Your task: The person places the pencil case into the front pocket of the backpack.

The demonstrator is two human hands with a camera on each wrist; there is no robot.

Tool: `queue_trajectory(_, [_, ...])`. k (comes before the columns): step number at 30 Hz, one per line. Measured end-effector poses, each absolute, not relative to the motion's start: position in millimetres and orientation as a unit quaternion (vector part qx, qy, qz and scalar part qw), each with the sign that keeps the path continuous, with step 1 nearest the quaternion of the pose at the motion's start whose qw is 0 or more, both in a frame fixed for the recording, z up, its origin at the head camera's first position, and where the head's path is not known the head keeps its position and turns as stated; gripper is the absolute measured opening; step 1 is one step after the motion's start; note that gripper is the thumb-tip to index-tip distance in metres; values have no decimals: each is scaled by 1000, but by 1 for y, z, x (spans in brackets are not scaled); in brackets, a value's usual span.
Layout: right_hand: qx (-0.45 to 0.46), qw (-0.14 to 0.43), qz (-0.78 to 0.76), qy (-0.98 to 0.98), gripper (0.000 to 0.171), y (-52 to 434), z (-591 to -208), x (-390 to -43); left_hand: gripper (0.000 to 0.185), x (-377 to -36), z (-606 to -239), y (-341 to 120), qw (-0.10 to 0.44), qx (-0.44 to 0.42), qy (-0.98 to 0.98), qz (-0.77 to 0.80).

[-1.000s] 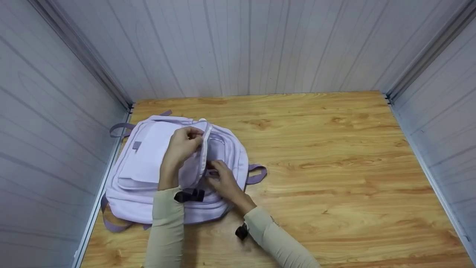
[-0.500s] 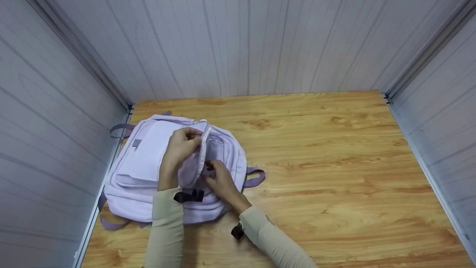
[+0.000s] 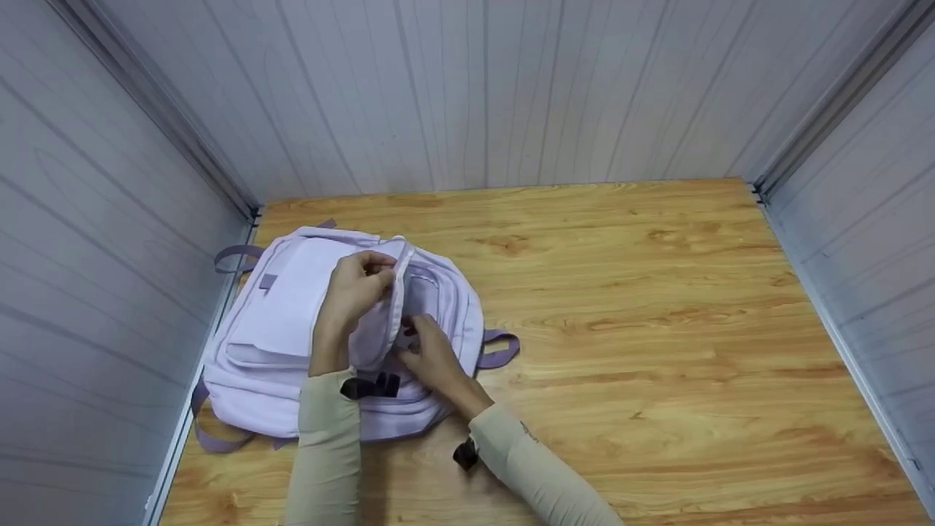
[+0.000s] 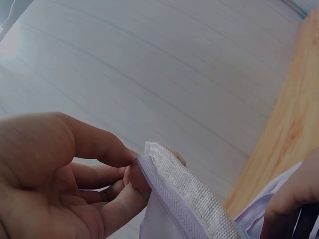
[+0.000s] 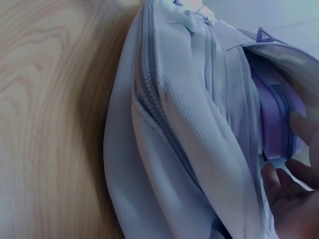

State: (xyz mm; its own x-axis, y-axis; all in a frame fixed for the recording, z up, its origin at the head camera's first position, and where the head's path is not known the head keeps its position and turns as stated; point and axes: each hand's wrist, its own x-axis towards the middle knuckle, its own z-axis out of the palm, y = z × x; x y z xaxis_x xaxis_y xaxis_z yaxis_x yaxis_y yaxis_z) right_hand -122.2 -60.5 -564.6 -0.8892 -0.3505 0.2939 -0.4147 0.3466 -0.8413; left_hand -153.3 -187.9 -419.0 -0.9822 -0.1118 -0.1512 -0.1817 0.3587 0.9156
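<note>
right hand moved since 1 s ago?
Yes. The right hand slid slightly left, further under the flap of the backpack, judged against the table grain.

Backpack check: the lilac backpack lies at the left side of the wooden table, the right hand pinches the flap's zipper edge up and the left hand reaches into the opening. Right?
Not quite: the hands are swapped. The head view shows the left hand pinching the zipper edge of the flap, and the right hand at the opening of the lilac backpack. The backpack does lie at the left side of the wooden table.

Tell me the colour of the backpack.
The backpack is pale lilac, with darker purple straps. The head view shows it best.
</note>
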Motion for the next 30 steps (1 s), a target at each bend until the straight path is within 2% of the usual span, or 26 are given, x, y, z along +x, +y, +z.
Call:
queue_trajectory(8, [229,35,568,-790,44,-38,-564,-124,26,-154,-422,-186,16,-84,818,569])
queue_trajectory(12, [216,56,574,-788,45,-19,-564,-127,25,-154,-422,-183,6,-93,812,576])
queue_trajectory(22, [155,81,586,-792,45,28,-550,-132,28,-160,-420,-168,-3,-102,807,582])
queue_trajectory(30, [100,102,605,-783,39,50,-538,-137,26,-167,-422,-154,-38,-115,806,580])
